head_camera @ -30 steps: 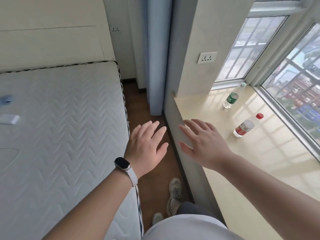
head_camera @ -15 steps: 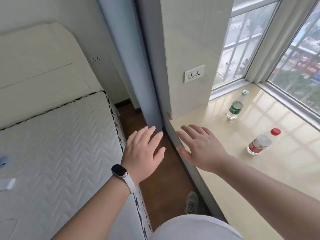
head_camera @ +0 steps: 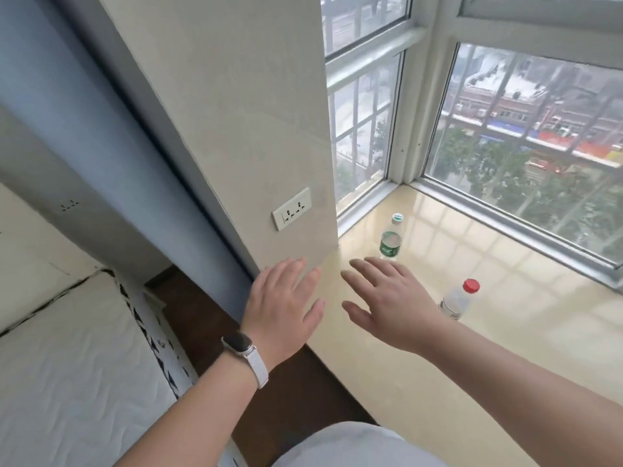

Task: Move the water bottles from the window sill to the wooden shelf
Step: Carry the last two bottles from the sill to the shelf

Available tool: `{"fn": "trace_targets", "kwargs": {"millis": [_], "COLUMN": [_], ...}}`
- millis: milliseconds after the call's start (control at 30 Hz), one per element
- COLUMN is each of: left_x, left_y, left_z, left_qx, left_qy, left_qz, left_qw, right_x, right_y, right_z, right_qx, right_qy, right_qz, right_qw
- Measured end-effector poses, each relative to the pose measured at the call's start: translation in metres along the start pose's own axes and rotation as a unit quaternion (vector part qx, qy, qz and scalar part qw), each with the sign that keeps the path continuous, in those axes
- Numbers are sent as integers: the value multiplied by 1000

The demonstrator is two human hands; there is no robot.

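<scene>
Window sill (head_camera: 505,332): glossy beige, fills the right and lower right of the frame
Left hand (head_camera: 283,308): centre, fingers spread wide, empty
Right hand (head_camera: 387,305): centre, just right of the left, spread wide, empty
Green-label bottle (head_camera: 391,239): upright on sill, above right hand
Red-cap bottle (head_camera: 456,299): on sill, right of right hand
</scene>
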State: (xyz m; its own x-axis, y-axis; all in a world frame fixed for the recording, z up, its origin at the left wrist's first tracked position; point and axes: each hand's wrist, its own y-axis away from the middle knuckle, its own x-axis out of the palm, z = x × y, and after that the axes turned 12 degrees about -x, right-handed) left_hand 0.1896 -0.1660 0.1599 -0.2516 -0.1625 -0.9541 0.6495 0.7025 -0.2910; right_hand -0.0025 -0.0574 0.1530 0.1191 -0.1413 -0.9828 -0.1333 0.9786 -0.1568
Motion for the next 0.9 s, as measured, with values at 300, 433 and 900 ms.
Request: {"fn": "trace_targets", "kwargs": {"millis": [300, 433, 900], "left_x": [65, 82, 159], "left_y": [-103, -151, -216], "left_z": [4, 5, -34], "left_qx": [154, 219, 290], "left_qy": [95, 161, 275], "left_qz": [23, 30, 135], "left_qw": [983, 962, 906], "right_x": [14, 16, 40], "right_y": [-20, -35, -15], "right_z": [-31, -33, -42], "right_qx": [184, 295, 539], "right_qy": [25, 20, -56], "right_qz": [40, 59, -7], "right_qw": [982, 953, 840]}}
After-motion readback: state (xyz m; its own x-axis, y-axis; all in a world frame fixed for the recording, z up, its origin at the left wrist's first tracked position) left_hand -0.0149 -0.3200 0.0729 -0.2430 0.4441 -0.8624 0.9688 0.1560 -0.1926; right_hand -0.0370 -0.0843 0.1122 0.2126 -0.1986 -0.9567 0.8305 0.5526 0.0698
